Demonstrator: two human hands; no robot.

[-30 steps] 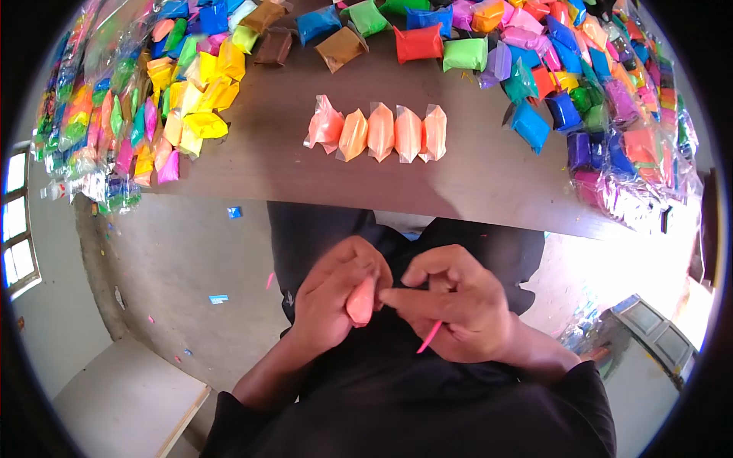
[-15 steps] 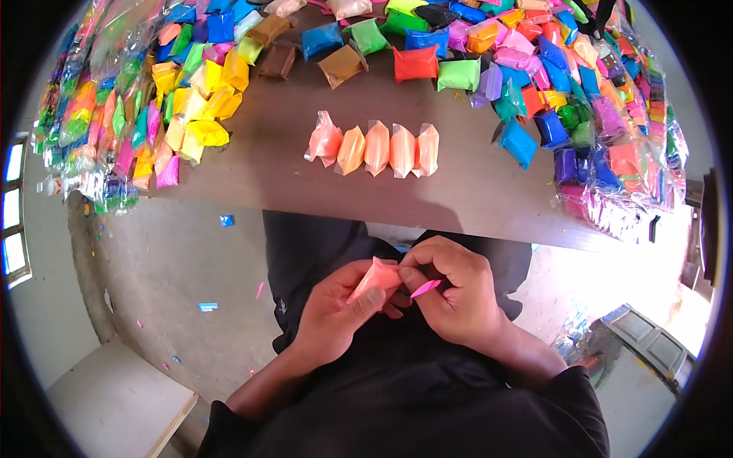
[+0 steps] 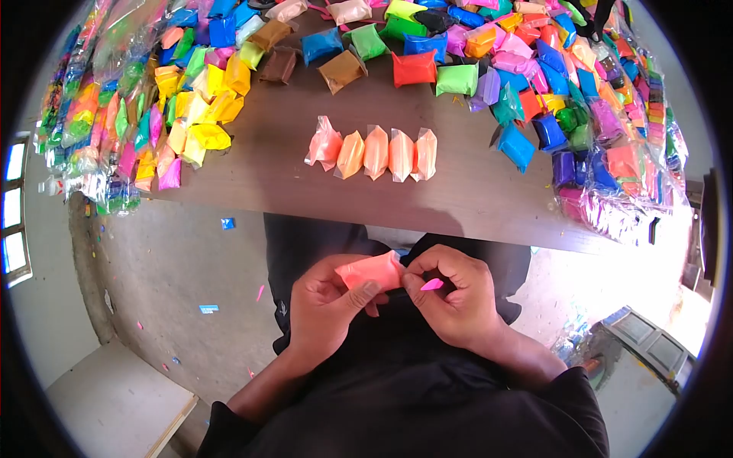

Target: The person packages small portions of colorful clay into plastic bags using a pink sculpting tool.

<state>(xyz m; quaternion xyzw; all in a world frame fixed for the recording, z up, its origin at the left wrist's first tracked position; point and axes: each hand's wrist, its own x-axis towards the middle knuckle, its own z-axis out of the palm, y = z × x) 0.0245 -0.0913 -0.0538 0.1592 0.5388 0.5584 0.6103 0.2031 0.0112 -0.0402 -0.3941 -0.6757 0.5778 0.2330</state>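
My left hand [image 3: 324, 301] is closed around a coral-coloured packet [image 3: 372, 272], a soft clay-like block in clear wrap, with the thumb pressed along its lower side. The fingertips of my right hand [image 3: 458, 294] pinch the packet's clear right end. A small bright pink pointed piece [image 3: 432, 285] sticks out from the curled fingers of that hand; its kind cannot be made out. Both hands are over my lap, in front of the table's near edge. On the table, a row of several peach and coral packets [image 3: 375, 153] lies side by side.
Heaps of coloured packets lie on the table [image 3: 305, 198], with yellow ones [image 3: 221, 103] at left and blue ones [image 3: 515, 146] at right. Larger clear bags [image 3: 622, 172] of packets stand at both ends. Scraps, including a blue wrapper [image 3: 208, 309], dot the floor.
The coral packet has turned from a steep slant to nearly level, showing its broad side. My left hand has rotated with it, while my right hand keeps pinching its end.
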